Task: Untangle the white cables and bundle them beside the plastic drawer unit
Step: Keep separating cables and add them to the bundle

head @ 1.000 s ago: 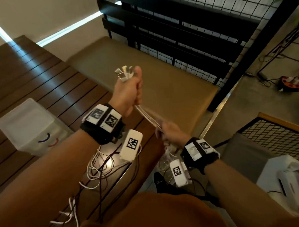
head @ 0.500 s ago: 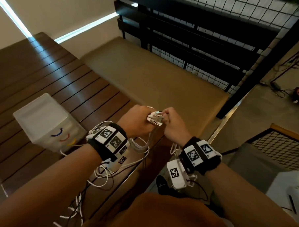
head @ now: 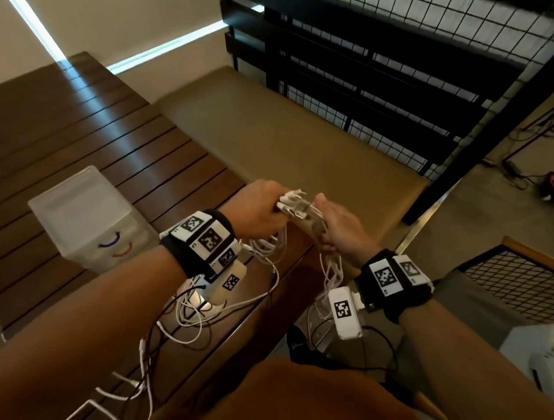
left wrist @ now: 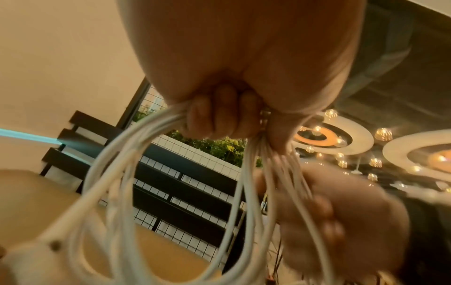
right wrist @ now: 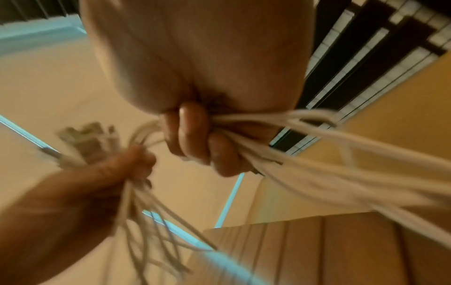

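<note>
Both hands grip the white cables (head: pixel 273 257): the left hand (head: pixel 259 210) clenches the plug ends (head: pixel 293 203) so they stay aligned, the right hand (head: pixel 340 229) clasps the gathered loops just beside. Plastic drawer unit (head: pixel 88 218) stands left, on the slatted bench (head: pixel 76 148).

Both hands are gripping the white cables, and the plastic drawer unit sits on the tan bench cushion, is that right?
Not quite. Both the left hand and right hand grip the white cables, but the plastic drawer unit sits on the dark wooden slat table, as the head view shows.
</note>
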The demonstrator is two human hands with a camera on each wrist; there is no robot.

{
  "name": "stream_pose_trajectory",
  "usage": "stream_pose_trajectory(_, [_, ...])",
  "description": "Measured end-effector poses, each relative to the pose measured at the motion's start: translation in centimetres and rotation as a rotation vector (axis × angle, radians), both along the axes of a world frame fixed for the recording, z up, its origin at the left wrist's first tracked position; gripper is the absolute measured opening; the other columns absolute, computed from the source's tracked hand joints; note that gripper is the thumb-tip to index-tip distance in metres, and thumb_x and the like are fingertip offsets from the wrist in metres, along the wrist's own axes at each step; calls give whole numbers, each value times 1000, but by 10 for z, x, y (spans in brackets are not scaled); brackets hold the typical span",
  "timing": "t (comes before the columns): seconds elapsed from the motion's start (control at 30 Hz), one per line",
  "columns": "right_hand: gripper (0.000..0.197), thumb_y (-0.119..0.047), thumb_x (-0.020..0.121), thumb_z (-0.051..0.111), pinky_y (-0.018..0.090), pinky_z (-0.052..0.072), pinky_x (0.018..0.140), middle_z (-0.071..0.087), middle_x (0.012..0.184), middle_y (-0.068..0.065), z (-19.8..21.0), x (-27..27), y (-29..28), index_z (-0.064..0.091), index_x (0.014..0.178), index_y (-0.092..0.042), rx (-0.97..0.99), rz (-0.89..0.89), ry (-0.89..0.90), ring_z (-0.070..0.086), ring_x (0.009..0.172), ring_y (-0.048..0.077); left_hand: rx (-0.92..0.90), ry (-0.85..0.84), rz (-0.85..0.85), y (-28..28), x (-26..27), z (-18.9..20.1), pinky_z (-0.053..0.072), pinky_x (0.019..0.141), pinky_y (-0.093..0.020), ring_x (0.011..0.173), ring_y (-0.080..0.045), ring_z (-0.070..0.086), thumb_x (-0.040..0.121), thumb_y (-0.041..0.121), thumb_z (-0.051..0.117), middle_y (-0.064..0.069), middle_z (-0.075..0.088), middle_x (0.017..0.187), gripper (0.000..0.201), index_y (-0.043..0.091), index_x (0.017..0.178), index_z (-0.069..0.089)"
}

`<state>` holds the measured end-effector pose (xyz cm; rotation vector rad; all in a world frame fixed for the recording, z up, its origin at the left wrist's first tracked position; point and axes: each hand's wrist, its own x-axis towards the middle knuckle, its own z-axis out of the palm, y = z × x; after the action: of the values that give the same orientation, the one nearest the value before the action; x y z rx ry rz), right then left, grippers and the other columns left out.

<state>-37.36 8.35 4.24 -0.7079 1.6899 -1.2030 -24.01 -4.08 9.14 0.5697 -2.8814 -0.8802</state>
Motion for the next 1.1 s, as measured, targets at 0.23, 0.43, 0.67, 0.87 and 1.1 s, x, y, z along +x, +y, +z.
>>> stream_pose_trajectory(0.23, [43,-37,103,32,27,29,49,37,46,-10,-77,-4,33,54,73,-17,207,60,211,33,39,5,-78,16,303,-53,24,18,41,52,-29,57,-23,58,86,24,62,-2,59,59,27,12,62,59])
stream_pose_trajectory(0.43, [42,-42,102,31,26,30,51,40,54,-7,-66,9,19,51,72,-20,173,79,263,36,43,4,-185,-40,604,-82,49,-6,42,59,-32,69,-33,60,83,27,57,-5,59,67,19,20,65,57])
stream_pose_trajectory(0.67, [48,-37,102,40,27,26,50,36,52,-2,-46,24,3,42,59,-16,189,205,434,34,44,9,-65,-110,358,-47,62,-16,50,88,-33,106,-21,63,69,31,84,-1,68,117,67,23,129,55])
stream_pose_trajectory(0.87, [33,-22,99,46,22,29,41,50,51,-5,-20,45,-32,63,73,-11,71,70,98,42,43,6,183,-37,114,3,39,-39,52,71,-31,82,-13,68,78,40,71,9,71,86,22,22,92,69])
stream_pose_trajectory(1.1, [42,-43,100,41,25,20,44,38,56,4,24,26,-15,51,81,-7,-71,175,-152,29,43,12,118,-58,156,-7,34,-21,47,60,-31,67,-17,63,88,35,62,1,65,70,25,14,74,63])
